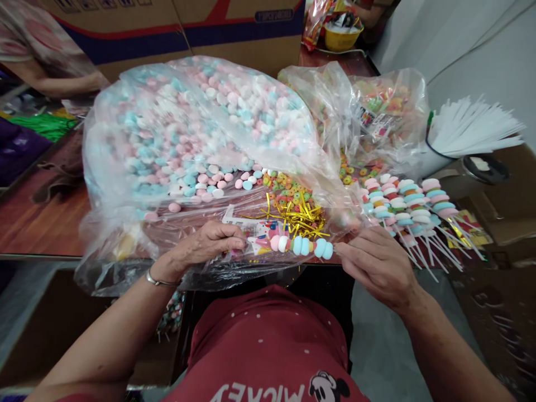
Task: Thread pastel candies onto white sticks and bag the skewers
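Observation:
A short marshmallow skewer [301,245], pink, white and blue with small gummy rings between, lies level between my two hands. My right hand [372,259] is closed at its right end, the fingers hiding the stick. My left hand [215,241] pinches a small printed plastic bag [262,241] at the skewer's left end. How far the skewer's tip is inside the bag I cannot make out. Just behind the skewer lies a pile of gold twist ties [304,218]. Finished-looking marshmallow skewers [412,204] are stacked to the right, white sticks toward me.
A large clear bag of marshmallows [201,123] spreads over the table [54,223]. Loose gummy rings [288,187] lie at its mouth. Behind are a bag of gummies [385,100] and a cardboard box [234,50]. White sticks [473,128] stand at right. Another person's arm [62,84] is at left.

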Demonstrator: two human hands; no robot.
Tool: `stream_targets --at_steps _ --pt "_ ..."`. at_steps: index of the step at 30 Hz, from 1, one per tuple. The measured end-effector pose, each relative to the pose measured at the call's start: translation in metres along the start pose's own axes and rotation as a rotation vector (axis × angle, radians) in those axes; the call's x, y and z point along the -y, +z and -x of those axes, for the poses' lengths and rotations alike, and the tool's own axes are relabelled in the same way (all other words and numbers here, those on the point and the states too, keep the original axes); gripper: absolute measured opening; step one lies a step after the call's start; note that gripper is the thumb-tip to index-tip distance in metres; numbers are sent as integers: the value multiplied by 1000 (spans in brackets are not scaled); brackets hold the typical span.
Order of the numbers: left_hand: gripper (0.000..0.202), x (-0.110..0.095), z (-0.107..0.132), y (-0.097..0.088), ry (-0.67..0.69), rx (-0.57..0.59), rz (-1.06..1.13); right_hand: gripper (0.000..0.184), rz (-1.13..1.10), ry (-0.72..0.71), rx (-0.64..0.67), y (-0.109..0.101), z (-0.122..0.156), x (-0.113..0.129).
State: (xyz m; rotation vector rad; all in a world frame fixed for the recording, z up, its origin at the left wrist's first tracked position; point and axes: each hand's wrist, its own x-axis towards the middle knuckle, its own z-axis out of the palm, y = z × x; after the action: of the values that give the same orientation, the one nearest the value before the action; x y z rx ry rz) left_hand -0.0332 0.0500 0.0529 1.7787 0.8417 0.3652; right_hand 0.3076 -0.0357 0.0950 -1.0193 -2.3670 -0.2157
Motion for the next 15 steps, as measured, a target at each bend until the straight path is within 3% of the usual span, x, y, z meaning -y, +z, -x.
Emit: stream_targets --at_steps 7,15 --pt "37 -3 -3 0 -16 85 35 11 35 -97 63 -2 -5 -1" --pt "38 -4 -10 0 -168 255 223 15 35 -149 76 -2 -7 -9"
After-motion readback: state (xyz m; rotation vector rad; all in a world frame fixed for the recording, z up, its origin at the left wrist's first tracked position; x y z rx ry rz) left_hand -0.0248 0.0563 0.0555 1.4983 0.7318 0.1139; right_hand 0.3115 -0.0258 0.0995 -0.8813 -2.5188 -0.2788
